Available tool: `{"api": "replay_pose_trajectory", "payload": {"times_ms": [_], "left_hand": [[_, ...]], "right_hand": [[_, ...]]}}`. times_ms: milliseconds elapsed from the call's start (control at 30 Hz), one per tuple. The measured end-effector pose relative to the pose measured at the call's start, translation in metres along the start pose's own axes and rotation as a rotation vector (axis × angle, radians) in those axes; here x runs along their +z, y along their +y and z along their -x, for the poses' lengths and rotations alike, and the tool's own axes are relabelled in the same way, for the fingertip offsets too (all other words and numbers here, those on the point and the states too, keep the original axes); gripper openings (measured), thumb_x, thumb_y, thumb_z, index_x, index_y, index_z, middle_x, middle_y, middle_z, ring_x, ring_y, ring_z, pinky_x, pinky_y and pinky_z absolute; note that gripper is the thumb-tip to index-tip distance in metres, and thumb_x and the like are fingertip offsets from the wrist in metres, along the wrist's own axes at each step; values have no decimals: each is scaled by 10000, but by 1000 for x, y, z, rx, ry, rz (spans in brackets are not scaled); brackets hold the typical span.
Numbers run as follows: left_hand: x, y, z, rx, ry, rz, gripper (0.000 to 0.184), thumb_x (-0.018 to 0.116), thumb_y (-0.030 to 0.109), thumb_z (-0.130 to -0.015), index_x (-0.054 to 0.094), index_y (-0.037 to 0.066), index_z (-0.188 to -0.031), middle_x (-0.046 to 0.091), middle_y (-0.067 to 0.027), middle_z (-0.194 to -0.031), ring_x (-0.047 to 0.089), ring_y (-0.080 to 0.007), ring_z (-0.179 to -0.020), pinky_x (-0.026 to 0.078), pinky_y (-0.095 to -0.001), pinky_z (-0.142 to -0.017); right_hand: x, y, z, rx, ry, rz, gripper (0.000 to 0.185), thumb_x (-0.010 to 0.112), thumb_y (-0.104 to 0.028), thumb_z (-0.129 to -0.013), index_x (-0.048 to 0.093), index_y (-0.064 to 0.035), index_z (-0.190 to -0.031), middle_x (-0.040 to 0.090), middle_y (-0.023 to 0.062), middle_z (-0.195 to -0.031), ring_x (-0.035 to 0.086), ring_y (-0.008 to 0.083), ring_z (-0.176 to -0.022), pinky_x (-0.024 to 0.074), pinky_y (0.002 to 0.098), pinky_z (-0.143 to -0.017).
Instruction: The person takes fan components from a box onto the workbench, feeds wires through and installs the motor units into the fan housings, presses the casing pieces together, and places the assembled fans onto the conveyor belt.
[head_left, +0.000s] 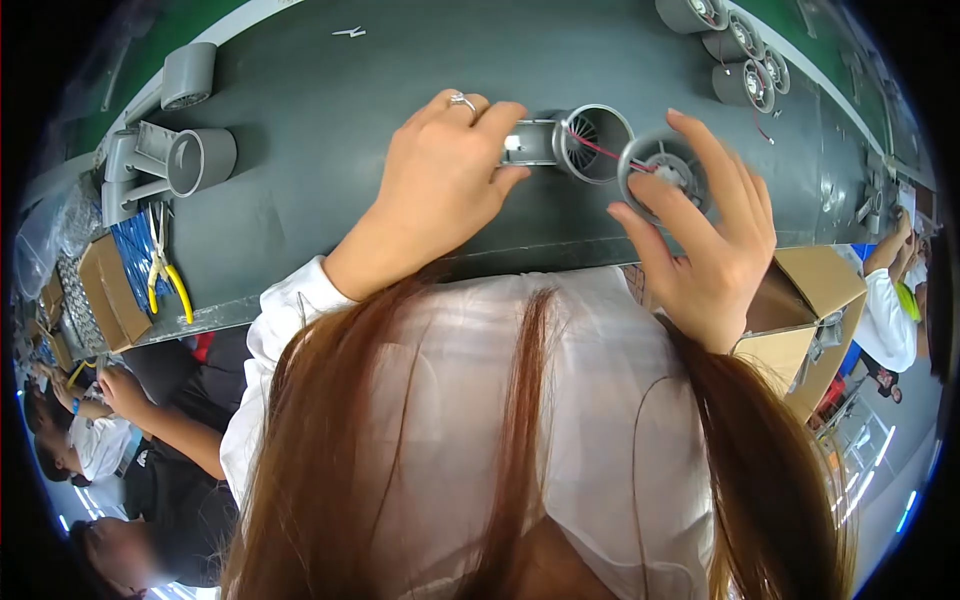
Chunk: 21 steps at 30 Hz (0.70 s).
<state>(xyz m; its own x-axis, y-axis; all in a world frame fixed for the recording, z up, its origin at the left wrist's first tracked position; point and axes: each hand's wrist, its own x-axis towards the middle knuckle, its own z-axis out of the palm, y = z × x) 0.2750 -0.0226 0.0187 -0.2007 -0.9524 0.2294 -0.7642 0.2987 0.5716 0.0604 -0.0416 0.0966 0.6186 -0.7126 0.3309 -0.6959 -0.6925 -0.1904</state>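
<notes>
My left hand (440,160) grips the handle (537,142) of a grey plastic part. At the handle's right end is a round tubular housing (600,172) with radial slats inside it, its open end facing me. My right hand (715,235) holds a short grey cylinder (668,148) by its rim, with thumb and fingers around it. Inside that cylinder a hub with blades shows, like a small fan unit. Thin red wires (597,148) run between the housing and the fan unit, which are apart from each other.
Several grey fan cylinders (742,88) with wires stand at the back right. More grey housings with handles (203,160) lie at left, near yellow-handled pliers (160,262) and blue wires (130,245). Cardboard boxes (115,290) flank the dark table (330,90). Other people sit on both sides.
</notes>
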Motion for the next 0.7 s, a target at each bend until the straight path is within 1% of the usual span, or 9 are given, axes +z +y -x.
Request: {"api": "replay_pose_trajectory", "payload": {"times_ms": [33,133,167,267,300,400,500,600,700], "left_hand": [[2,2,1,18,26,-19,490,820,117,-610,640,71,-1063,637,-69,-908,602,-260,-833,507,-366,-673],[7,6,4,92,118,-75,487,816,103,-586,642,59,-1039,624,-50,-882,591,-231,-791,500,-330,-628],[10,6,5,129,156,-93,491,815,100,-576,642,55,-1033,618,-47,-876,586,-224,-778,495,-321,-615],[17,5,7,209,239,-147,498,811,91,-554,644,43,-1020,604,-43,-861,569,-213,-746,482,-306,-587],[19,5,8,231,262,-165,500,809,87,-548,645,39,-1017,599,-43,-856,564,-211,-737,478,-302,-580],[24,4,10,257,308,-189,493,809,89,-547,648,39,-1010,595,-50,-854,559,-210,-730,474,-300,-573],[25,3,10,273,319,-198,480,804,89,-555,650,40,-1007,599,-51,-859,562,-210,-731,477,-300,-576],[26,3,10,266,318,-202,475,801,88,-556,652,43,-1005,600,-51,-862,564,-211,-734,478,-300,-579],[25,4,9,280,318,-196,475,799,90,-551,656,44,-1002,600,-51,-867,564,-211,-733,478,-299,-580]], "right_hand": [[-3,-1,1,19,-15,-15,240,803,-150,-602,685,-108,-807,616,140,-1150,616,240,-846,432,329,-676],[-6,-4,10,203,28,-171,208,803,-150,-631,695,-89,-797,636,146,-1109,622,236,-778,456,314,-639],[-2,-2,11,227,84,-243,177,791,-125,-668,700,-42,-796,645,165,-1081,635,229,-763,484,304,-628],[-5,-2,16,479,35,-373,166,773,-97,-703,700,4,-812,651,185,-1052,653,229,-805,502,308,-651],[-5,-3,17,523,62,-407,154,755,-87,-731,699,28,-817,658,198,-1026,658,226,-891,494,299,-686],[-3,2,28,595,64,-490,162,750,-99,-736,698,36,-809,662,200,-1017,644,247,-967,477,301,-745],[0,1,29,704,71,-489,177,742,-115,-748,697,44,-810,668,192,-1007,617,247,-1025,453,305,-794],[3,5,32,781,58,-580,194,742,-130,-755,696,46,-823,668,183,-1007,601,233,-1045,446,303,-801],[6,7,32,777,45,-692,193,738,-136,-769,696,43,-829,663,183,-1039,602,220,-1028,439,290,-787]]}}
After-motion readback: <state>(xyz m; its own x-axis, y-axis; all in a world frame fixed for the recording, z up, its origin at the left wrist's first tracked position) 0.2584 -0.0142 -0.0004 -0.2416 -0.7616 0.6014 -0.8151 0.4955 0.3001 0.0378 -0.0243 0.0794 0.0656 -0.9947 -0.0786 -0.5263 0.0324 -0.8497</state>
